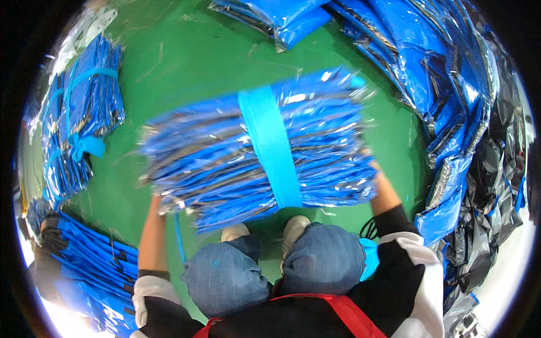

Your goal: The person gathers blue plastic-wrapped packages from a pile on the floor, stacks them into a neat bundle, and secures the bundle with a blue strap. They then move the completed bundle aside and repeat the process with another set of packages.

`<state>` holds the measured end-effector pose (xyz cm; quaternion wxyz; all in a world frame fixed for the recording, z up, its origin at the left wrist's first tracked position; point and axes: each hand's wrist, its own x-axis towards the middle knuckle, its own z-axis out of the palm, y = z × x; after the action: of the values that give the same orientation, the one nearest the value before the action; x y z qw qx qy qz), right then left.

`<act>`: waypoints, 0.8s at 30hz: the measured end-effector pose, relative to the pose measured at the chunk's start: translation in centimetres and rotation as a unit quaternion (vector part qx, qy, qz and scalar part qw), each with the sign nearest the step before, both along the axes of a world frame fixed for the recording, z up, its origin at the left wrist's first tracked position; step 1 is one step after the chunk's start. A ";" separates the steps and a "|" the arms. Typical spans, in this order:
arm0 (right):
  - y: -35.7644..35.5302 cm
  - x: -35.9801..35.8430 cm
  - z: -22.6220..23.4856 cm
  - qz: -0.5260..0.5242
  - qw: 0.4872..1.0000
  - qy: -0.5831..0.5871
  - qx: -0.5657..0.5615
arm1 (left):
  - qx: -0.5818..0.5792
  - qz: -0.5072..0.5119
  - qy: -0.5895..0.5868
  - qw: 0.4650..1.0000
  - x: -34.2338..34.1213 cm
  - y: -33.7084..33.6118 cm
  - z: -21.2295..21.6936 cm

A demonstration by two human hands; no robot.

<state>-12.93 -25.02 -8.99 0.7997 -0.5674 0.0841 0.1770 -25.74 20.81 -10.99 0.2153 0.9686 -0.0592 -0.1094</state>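
Note:
Between my two hands hangs a thick bundle of blue flat packages in clear plastic (327, 135), stacked in many layers and blurred by motion. A wide light-blue cloth band (270, 146) runs around its middle. My right hand (376, 170) grips the right end, only part of it showing past the plastic. At the left end my left hand (156, 201) holds the bundle from below and behind, its fingers mostly hidden. The bundle is raised in front of my knees (225, 276), above the green floor (180, 56), with its right end tilted farther away.
On the left stands another tied blue bundle (93, 90) with a light-blue band. Blue folded goods (96, 248) lie at the lower left. A heap of blue packages (422, 50) curves along the right, beside black and grey plastic (490, 186). More blue packages (298, 22) lie at the far side.

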 end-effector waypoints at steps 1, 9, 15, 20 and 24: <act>1.0 -0.4 -0.1 0.003 1.000 0.008 0.021 | 0.001 0.004 -0.009 1.000 0.1 -0.9 -1.3; 1.8 0.4 1.3 -0.001 0.990 -0.004 0.144 | -0.003 -0.006 -0.020 1.000 0.7 0.3 -3.4; 0.9 6.2 2.0 -0.014 0.978 0.024 0.205 | 0.008 -0.017 -0.012 1.000 2.2 2.6 -0.8; -0.1 5.7 1.4 -0.015 0.974 -0.091 -0.208 | 0.010 -0.047 -0.062 0.997 -0.7 3.4 -2.5; -1.1 2.8 0.9 0.089 0.953 -0.149 -0.248 | 0.069 -0.138 -0.128 0.980 -3.3 3.8 -1.6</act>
<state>-10.13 -26.13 -8.09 0.6183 -0.7730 -0.0459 0.1348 -29.02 24.66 -12.64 0.1210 0.9696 -0.2118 -0.0172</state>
